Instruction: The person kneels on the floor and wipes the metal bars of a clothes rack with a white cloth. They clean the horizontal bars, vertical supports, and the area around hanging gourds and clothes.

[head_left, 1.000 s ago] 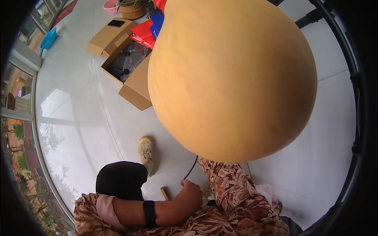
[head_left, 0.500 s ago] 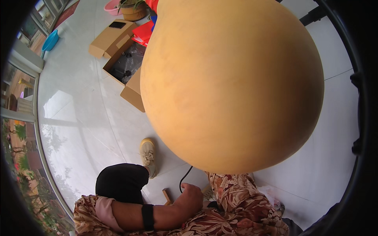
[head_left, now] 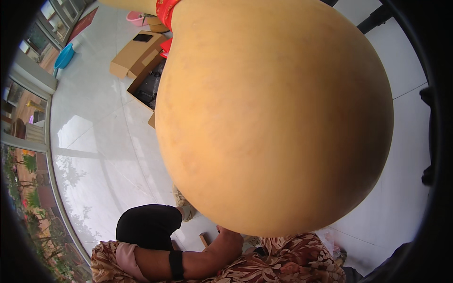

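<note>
A very large, smooth tan gourd (head_left: pixel 273 118) fills the middle of the view, close to the camera. Its narrow neck stretches to the upper left, with a red ribbon (head_left: pixel 165 10) tied round it. Below the gourd's lower edge, my left hand (head_left: pixel 229 243) rests near my lap, fingers curled. The gourd's edge overlaps the hand's top, so what the fingers hold, if anything, is hidden. A black band (head_left: pixel 176 265) circles my left wrist. I do not see my right hand.
An open cardboard box (head_left: pixel 134 56) with plastic-wrapped dark contents stands on the pale tiled floor; a phone (head_left: pixel 142 37) lies on its flap. Beyond are a pink basin (head_left: pixel 137 19) and a plant pot (head_left: pixel 157 24). A blue basin (head_left: pixel 64 55) sits near the glass doors. A black frame (head_left: pixel 427 99) curves along the right.
The gourd appears larger and reaches lower, now covering the black cord and most of my shoe. Its neck and more red ribbon have come into view. My left hand stays nearly in place.
</note>
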Available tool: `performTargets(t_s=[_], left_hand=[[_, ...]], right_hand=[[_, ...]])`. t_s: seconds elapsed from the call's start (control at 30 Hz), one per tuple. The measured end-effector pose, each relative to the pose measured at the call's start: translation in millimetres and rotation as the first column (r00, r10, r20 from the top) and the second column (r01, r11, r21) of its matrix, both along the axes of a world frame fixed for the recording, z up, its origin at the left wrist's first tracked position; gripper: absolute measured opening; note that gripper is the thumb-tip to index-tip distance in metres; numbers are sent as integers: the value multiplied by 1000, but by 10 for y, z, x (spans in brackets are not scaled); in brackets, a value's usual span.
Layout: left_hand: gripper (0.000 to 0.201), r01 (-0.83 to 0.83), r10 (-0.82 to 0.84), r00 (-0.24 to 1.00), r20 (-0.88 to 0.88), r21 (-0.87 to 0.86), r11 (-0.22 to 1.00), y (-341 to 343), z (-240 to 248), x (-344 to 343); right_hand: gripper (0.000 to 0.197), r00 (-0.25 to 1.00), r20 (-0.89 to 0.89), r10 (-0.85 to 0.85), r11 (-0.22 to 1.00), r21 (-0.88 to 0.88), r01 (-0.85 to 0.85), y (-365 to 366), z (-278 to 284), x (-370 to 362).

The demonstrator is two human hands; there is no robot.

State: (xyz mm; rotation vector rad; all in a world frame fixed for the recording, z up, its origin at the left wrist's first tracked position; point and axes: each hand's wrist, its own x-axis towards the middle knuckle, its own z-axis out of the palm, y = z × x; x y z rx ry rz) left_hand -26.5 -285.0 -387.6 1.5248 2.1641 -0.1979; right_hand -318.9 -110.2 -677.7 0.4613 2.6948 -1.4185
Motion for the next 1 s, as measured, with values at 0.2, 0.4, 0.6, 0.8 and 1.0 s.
performTargets(t_s=[0.2,0.4,0.6,0.8,1.0], left_hand=[[33,37,-37,999,-17,24,999,11,40,-51],[33,52,-52,998,24,-31,998,128,144,-79],[32,77,-72,993,93,-43,996,202,262,-80],[32,74,-68,987,147,-36,997,179,320,-93],[30,79,-86,984,159,50,996,144,314,-24]], right_hand=[[50,1000,10,-8,1000,19,8,32,-192,74],[50,1000,14,-15,999,37,14,88,-215,195],[50,999,39,-19,997,69,16,146,-311,570],[50,998,62,-12,994,107,6,183,-257,1130],[51,995,100,-6,994,108,-4,143,-121,1686]])
